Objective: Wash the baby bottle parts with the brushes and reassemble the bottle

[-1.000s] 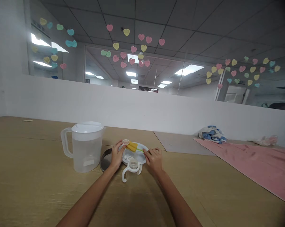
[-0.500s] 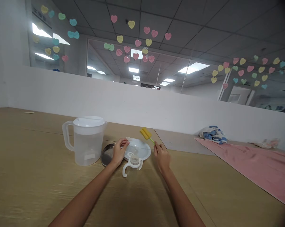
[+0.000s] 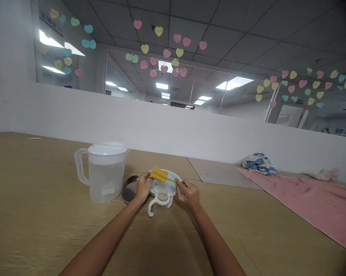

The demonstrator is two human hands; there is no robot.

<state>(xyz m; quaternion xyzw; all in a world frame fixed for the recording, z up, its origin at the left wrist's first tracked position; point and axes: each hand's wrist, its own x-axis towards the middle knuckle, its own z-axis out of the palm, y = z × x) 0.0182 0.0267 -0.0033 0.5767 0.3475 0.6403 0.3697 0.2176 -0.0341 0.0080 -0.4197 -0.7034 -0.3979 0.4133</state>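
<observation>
From my end I have the brush in the right hand, its fingers closed around the green stem. The yellow sponge head sits over the far left part of the plate; I can't tell whether it touches the rim. The fingers of my left hand are bent against the sponge's near end. Whether they grip it, or something hidden behind it, I cannot tell.

My worry is the stem: it looks thin, and I hold it well back from the head, so a hard push could bend it or twist it in my fingers. If the left fingers do pinch something small, a rubbing stroke might knock it loose. The white handled ring lies at the plate's near edge, between my hands; a low right wrist could nudge it onto the table. On the left, the pan and jug stand close, so a wide swing of that hand could bump either.
</observation>
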